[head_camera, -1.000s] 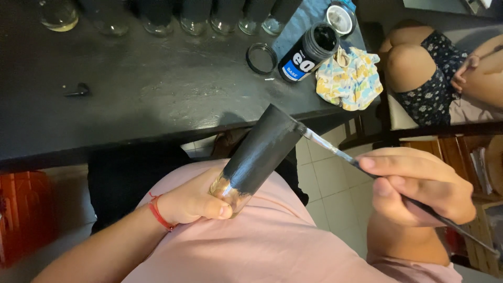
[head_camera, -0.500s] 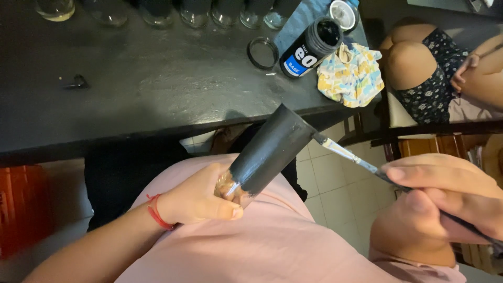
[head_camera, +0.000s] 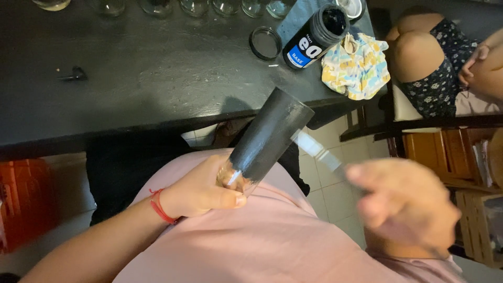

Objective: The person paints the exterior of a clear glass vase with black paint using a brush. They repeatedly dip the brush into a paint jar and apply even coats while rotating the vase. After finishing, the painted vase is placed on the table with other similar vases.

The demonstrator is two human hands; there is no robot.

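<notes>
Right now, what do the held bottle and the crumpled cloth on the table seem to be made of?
Bottle: likely clear glass, since the bare end by the left hand is see-through and glints; the rest wears a matte black coat. Cloth: soft woven fabric, it seems, creased, printed in yellow and blue.

Your right hand [head_camera: 406,207] is blurring badly, so its grip on the thin paintbrush [head_camera: 317,151] is not showing clearly. Your left hand [head_camera: 201,188] is covering the clear base of the black-painted glass tumbler [head_camera: 270,139]. The row of clear glass jars [head_camera: 194,6] is being cut off by the top edge.
</notes>
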